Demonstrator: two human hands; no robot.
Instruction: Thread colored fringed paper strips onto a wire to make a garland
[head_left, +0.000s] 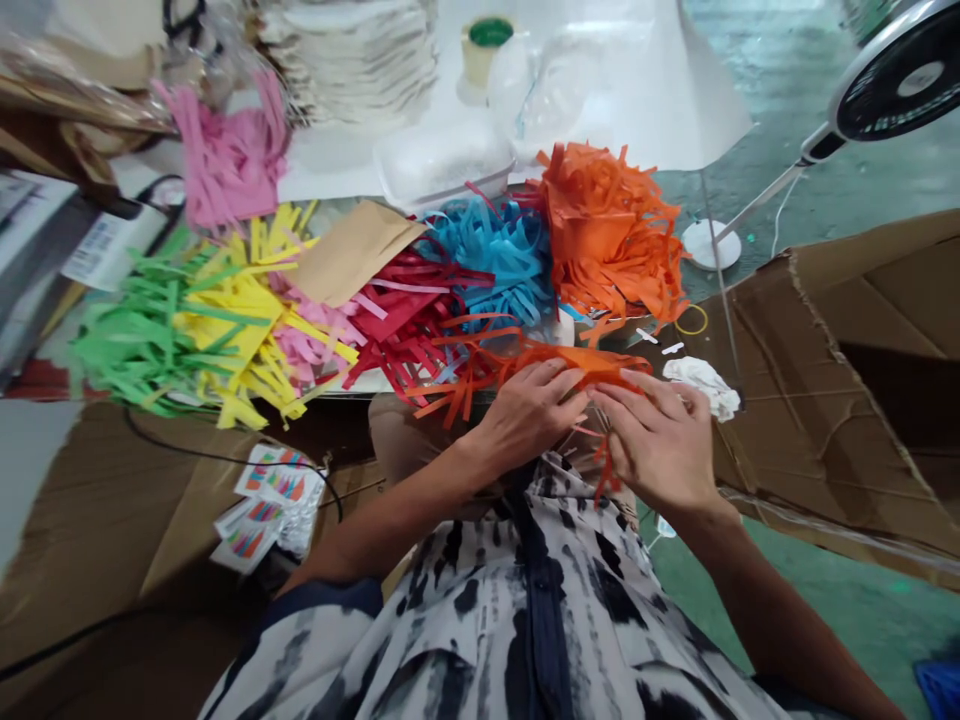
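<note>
Close to my body at the table's front edge, an orange fringed paper piece (585, 362) lies between my two hands. My left hand (536, 405) is closed on its near edge, fingers bent over it. Beside it, my right hand (660, 435) grips the same piece, the fingertips of both hands almost meeting. Loose orange strips spread to the left and a few dangle under my fingers. Just behind sits a larger pile of orange fringed paper (607, 240). To its left are blue fringed paper (491, 260) and dark red fringed paper (405, 310).
Further left lie yellow (232, 320), green (142, 330) and pink fringed paper (232, 150), with a brown paper piece (356, 252). A clear plastic tray (442, 165) and tape roll (486, 55) sit behind. A fan (900, 80) and cardboard box (847, 360) stand right.
</note>
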